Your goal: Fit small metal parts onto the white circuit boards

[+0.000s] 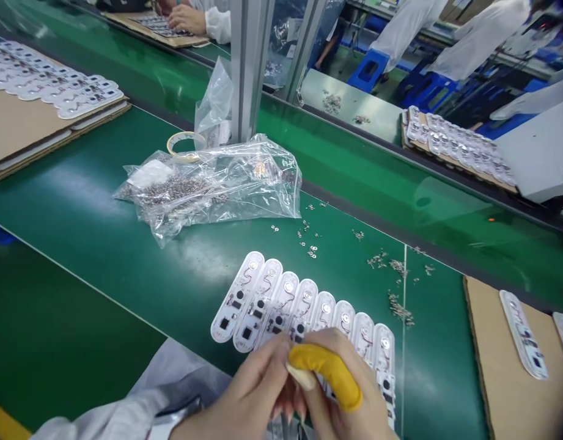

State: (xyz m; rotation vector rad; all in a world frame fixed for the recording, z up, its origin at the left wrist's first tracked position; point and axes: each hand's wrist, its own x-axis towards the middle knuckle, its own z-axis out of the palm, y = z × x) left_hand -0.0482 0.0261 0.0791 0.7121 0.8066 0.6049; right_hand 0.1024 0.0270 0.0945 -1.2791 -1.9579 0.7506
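Observation:
Both hands meet low in the view, over the near ends of a row of white oval housings (288,293) fitted with small circuit boards and wires. My left hand (258,382) has its thumb and fingers pressed together at the fingertips of the other hand. My right hand (345,385) is curled, with a yellow finger cover (329,370) on one finger and a pale cover on another. Whatever lies between the fingertips is too hidden to name. Small metal parts (398,267) lie in scattered piles beyond the housings on the green table (189,275).
A clear bag (208,189) of small metal parts and a tape roll (184,143) lie behind, near a metal post (249,67). Cardboard with housings stands at far left (38,128) and right (501,366). A co-worker's hand (187,19) shows beyond the partition.

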